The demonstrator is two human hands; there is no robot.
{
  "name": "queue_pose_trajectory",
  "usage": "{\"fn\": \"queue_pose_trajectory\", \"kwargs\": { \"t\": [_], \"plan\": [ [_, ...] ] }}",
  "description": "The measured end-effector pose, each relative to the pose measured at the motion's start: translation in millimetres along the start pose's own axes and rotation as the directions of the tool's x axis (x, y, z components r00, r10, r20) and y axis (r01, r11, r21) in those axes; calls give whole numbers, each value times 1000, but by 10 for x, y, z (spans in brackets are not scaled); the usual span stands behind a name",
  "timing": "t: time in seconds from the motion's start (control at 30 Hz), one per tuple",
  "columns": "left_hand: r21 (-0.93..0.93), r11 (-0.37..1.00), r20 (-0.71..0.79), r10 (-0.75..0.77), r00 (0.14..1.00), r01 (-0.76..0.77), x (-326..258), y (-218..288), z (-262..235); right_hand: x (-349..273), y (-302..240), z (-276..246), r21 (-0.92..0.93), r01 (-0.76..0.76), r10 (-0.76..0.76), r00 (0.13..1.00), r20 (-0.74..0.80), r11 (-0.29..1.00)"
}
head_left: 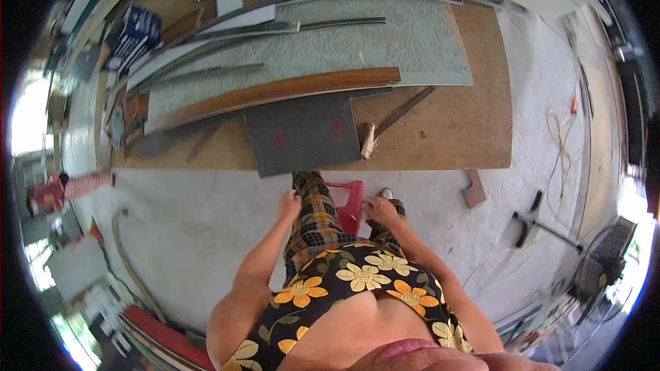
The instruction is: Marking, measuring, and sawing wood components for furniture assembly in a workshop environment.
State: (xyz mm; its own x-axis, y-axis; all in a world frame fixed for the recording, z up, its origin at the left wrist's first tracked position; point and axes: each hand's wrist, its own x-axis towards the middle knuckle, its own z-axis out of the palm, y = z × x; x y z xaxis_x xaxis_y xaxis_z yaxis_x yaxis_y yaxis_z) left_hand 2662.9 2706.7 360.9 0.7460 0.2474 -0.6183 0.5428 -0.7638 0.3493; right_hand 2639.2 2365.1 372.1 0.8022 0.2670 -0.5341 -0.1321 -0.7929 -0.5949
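I am seeing the left hand [289, 205] resting curled on the left thigh of the checked plaid trousers [317, 220], gripping nothing, while the right hand [379, 209] is lying loosely closed on the right knee, just beside the red plastic stool [349, 203] showing between the legs; ahead, a dark grey flat sheet [302, 132] is overhanging the brown board worktable [440, 139]

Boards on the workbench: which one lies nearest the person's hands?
The dark grey square panel at the bench's front edge, overhanging it just above the left hand; the brown wooden plank and pale patterned sheet lie farther back.
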Motion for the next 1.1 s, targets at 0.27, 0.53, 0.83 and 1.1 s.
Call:
{"fn": "queue_pose_trajectory", "kwargs": {
  "t": [0.27,0.53,0.83,1.1],
  "plan": [
    [-116,860,499,483,719,-497,-101,1133,-745,817,-759,1122,-319,15,47,982,184,948],
    [-195,829,539,537,649,-524,-24,1132,-167,826,-778,1461,-279,19,34,982,186,960],
    [-145,790,600,549,582,-596,58,1302,129,854,-435,1483,-180,20,19,977,213,983],
    [-189,653,533,695,482,-733,153,1257,142,1068,-218,1455,-131,20,9,977,215,991]
  ]
}}
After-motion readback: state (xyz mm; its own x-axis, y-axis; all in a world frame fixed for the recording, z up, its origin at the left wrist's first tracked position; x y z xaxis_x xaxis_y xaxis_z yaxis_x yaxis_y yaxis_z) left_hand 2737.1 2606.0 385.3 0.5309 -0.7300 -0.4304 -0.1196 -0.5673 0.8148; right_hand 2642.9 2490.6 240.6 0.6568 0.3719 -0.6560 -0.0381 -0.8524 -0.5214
